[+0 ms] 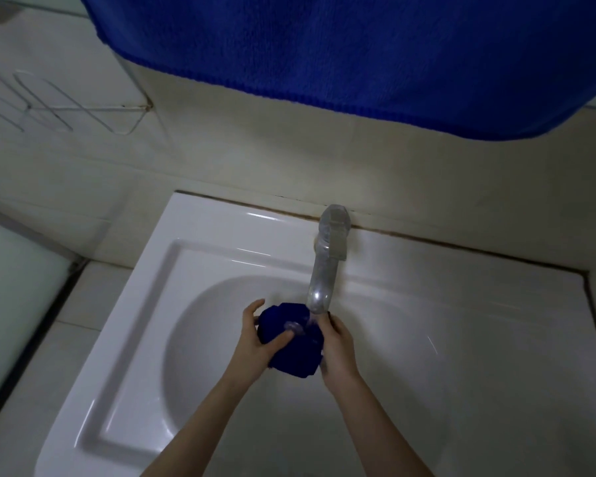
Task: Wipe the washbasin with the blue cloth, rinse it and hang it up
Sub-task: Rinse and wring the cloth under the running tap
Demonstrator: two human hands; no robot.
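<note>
A bunched dark blue cloth is held over the bowl of the white washbasin, right under the spout of the metal tap. Water runs from the spout onto the cloth. My left hand grips the cloth from the left, with the thumb across its top. My right hand grips it from the right; its fingers are partly hidden behind the cloth.
A large blue towel hangs above the basin across the top of the view. A wire rack is fixed to the tiled wall at the left. A frosted glass panel stands left of the basin.
</note>
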